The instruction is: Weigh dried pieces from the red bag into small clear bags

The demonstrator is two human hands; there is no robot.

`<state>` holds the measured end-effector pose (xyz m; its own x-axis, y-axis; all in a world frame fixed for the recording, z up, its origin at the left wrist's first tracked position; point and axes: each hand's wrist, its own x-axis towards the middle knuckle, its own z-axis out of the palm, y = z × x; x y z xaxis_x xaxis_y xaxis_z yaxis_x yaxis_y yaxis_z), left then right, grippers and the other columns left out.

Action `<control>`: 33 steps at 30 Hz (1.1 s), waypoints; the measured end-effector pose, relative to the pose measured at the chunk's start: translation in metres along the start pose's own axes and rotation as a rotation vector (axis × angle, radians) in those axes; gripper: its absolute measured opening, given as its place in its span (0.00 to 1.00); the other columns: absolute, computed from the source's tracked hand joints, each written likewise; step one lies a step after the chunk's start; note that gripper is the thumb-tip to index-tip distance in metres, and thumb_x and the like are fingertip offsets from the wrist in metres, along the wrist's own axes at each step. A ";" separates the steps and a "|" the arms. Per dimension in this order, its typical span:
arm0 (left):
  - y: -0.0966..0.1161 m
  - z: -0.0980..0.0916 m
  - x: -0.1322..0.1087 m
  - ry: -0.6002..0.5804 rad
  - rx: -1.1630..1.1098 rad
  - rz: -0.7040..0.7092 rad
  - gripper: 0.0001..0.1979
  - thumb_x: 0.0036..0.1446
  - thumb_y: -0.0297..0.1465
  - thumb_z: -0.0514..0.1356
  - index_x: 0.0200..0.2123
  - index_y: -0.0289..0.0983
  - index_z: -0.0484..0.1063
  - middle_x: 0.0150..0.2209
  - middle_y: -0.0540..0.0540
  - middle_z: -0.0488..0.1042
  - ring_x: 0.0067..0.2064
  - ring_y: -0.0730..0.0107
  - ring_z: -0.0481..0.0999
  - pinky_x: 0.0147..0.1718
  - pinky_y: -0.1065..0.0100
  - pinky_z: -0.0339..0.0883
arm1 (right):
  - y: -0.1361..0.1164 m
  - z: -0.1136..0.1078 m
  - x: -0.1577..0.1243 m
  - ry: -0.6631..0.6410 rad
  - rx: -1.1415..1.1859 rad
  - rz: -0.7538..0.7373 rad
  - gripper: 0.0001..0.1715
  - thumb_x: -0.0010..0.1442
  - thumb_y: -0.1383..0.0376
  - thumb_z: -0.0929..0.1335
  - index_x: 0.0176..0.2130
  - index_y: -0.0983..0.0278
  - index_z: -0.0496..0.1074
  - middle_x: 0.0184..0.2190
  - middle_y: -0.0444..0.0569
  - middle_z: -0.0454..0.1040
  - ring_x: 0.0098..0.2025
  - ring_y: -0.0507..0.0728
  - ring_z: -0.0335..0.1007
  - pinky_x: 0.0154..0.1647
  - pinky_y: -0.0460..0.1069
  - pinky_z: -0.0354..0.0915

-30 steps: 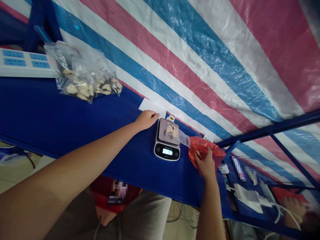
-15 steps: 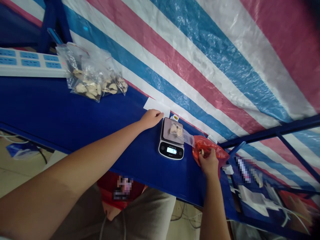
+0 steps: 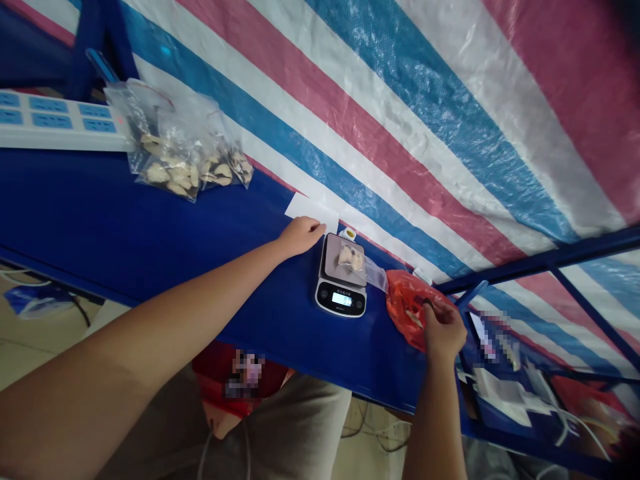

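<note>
My left hand (image 3: pixel 301 235) rests curled on the blue table, touching a white sheet of paper (image 3: pixel 303 205), just left of a digital kitchen scale (image 3: pixel 340 293). On the scale's plate lies a small clear plastic bag (image 3: pixel 351 257) with pale dried slices; its loose end trails right. The lit display's digits are too blurred to read. Over the right side of an open red plastic bag (image 3: pixel 400 287), my right hand (image 3: pixel 445 328) pinches a small dark piece (image 3: pixel 427 303), perhaps a dried slice. Light pieces (image 3: pixel 414 317) show inside the red bag.
Several clear bags of dried slices (image 3: pixel 175 175) lie at the back left, beside a white power strip (image 3: pixel 55 117). A small white roll (image 3: pixel 347 233) stands behind the scale. Striped sheeting (image 3: pixel 350 113) hangs behind the table, and a blue metal frame (image 3: pixel 540 263) is at right.
My right hand has moved right from inside the red bag to its right side, now with a dark piece between the fingertips. My left hand and the scale stay in place.
</note>
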<state>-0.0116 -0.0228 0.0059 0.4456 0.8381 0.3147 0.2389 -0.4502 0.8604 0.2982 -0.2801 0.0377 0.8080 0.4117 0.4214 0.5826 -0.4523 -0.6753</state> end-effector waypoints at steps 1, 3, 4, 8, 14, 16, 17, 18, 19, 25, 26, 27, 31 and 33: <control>0.000 0.000 0.000 0.000 0.000 -0.003 0.22 0.63 0.39 0.52 0.17 0.39 0.60 0.19 0.49 0.65 0.24 0.70 0.62 0.29 0.63 0.53 | -0.001 0.000 -0.002 0.037 0.032 0.001 0.22 0.50 0.54 0.72 0.41 0.66 0.75 0.37 0.57 0.81 0.41 0.65 0.79 0.44 0.57 0.75; 0.001 0.000 0.000 -0.001 0.001 -0.011 0.22 0.63 0.39 0.52 0.17 0.39 0.60 0.19 0.49 0.65 0.24 0.70 0.62 0.30 0.63 0.53 | -0.005 0.000 -0.008 0.098 0.121 -0.007 0.24 0.50 0.51 0.73 0.41 0.66 0.74 0.38 0.56 0.81 0.41 0.64 0.80 0.45 0.57 0.76; 0.001 0.000 -0.001 -0.002 0.000 -0.013 0.22 0.64 0.39 0.52 0.17 0.39 0.60 0.19 0.49 0.65 0.24 0.70 0.62 0.30 0.63 0.53 | -0.010 0.000 -0.013 0.110 0.188 -0.014 0.25 0.50 0.51 0.75 0.41 0.66 0.75 0.37 0.56 0.81 0.40 0.64 0.80 0.45 0.57 0.76; 0.001 0.000 -0.001 -0.005 -0.007 -0.009 0.23 0.64 0.39 0.52 0.17 0.39 0.60 0.18 0.49 0.64 0.24 0.70 0.62 0.30 0.63 0.53 | -0.035 0.005 -0.032 0.001 0.480 0.013 0.26 0.43 0.53 0.80 0.38 0.65 0.75 0.33 0.50 0.81 0.36 0.60 0.80 0.40 0.53 0.77; 0.000 0.000 -0.001 0.022 -0.055 -0.008 0.22 0.63 0.41 0.53 0.19 0.39 0.60 0.19 0.51 0.62 0.25 0.71 0.62 0.30 0.64 0.54 | -0.050 0.028 -0.032 -0.286 0.619 0.227 0.27 0.40 0.57 0.82 0.38 0.65 0.77 0.31 0.45 0.80 0.31 0.53 0.76 0.34 0.46 0.74; 0.001 0.001 -0.002 0.048 -0.134 0.023 0.19 0.62 0.42 0.55 0.23 0.38 0.62 0.22 0.52 0.64 0.26 0.72 0.62 0.30 0.65 0.56 | -0.050 0.034 -0.027 -0.311 0.649 0.289 0.27 0.38 0.59 0.82 0.37 0.65 0.76 0.30 0.44 0.79 0.30 0.51 0.74 0.32 0.43 0.72; 0.001 0.002 -0.002 0.051 -0.179 0.044 0.17 0.62 0.41 0.56 0.25 0.38 0.64 0.24 0.52 0.65 0.27 0.72 0.63 0.31 0.66 0.57 | -0.050 0.036 -0.025 -0.336 0.659 0.312 0.26 0.37 0.59 0.82 0.36 0.65 0.76 0.30 0.44 0.79 0.29 0.50 0.73 0.30 0.43 0.72; 0.002 0.004 -0.003 0.040 -0.220 0.067 0.14 0.61 0.41 0.58 0.28 0.38 0.65 0.25 0.52 0.67 0.28 0.73 0.63 0.32 0.66 0.58 | -0.052 0.038 -0.024 -0.372 0.667 0.327 0.26 0.37 0.59 0.82 0.35 0.65 0.76 0.29 0.44 0.78 0.28 0.50 0.72 0.29 0.43 0.71; 0.003 0.005 -0.004 0.014 -0.250 0.093 0.13 0.60 0.41 0.59 0.29 0.38 0.67 0.27 0.52 0.68 0.29 0.73 0.64 0.32 0.67 0.58 | -0.054 0.040 -0.023 -0.414 0.674 0.335 0.25 0.37 0.59 0.82 0.34 0.65 0.75 0.28 0.44 0.77 0.28 0.50 0.71 0.27 0.43 0.70; 0.004 0.010 -0.005 -0.082 -0.264 0.133 0.10 0.58 0.39 0.61 0.32 0.37 0.71 0.29 0.51 0.71 0.30 0.73 0.66 0.33 0.67 0.60 | -0.087 0.067 -0.028 -0.664 0.684 0.357 0.22 0.36 0.57 0.82 0.28 0.65 0.74 0.19 0.38 0.66 0.20 0.46 0.57 0.14 0.39 0.50; 0.003 0.010 -0.004 -0.059 -0.263 0.110 0.10 0.58 0.39 0.61 0.32 0.37 0.71 0.29 0.51 0.71 0.31 0.73 0.66 0.33 0.67 0.60 | -0.092 0.073 -0.029 -0.686 0.675 0.355 0.22 0.36 0.57 0.82 0.28 0.65 0.75 0.19 0.38 0.65 0.19 0.46 0.56 0.13 0.39 0.47; 0.002 0.010 -0.003 -0.034 -0.261 0.087 0.10 0.57 0.39 0.61 0.32 0.37 0.71 0.29 0.51 0.71 0.31 0.73 0.67 0.33 0.67 0.61 | -0.096 0.078 -0.030 -0.700 0.665 0.352 0.23 0.36 0.57 0.82 0.30 0.65 0.76 0.18 0.38 0.65 0.18 0.46 0.56 0.13 0.40 0.46; 0.001 0.007 0.001 0.037 -0.245 0.033 0.10 0.58 0.37 0.60 0.30 0.37 0.71 0.28 0.51 0.71 0.30 0.72 0.67 0.34 0.66 0.61 | -0.095 0.087 -0.034 -0.561 0.610 0.299 0.24 0.42 0.51 0.80 0.30 0.66 0.77 0.22 0.43 0.73 0.16 0.45 0.54 0.13 0.42 0.44; 0.001 0.006 0.003 0.074 -0.233 0.018 0.10 0.59 0.37 0.58 0.29 0.37 0.70 0.27 0.51 0.71 0.29 0.73 0.66 0.34 0.66 0.61 | -0.086 0.086 -0.032 -0.357 0.587 0.255 0.25 0.45 0.47 0.77 0.27 0.65 0.75 0.24 0.46 0.75 0.15 0.45 0.53 0.13 0.43 0.45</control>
<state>-0.0052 -0.0228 0.0048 0.3820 0.8544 0.3523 0.0221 -0.3895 0.9208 0.2146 -0.1868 0.0300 0.7759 0.6287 0.0526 0.1568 -0.1114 -0.9813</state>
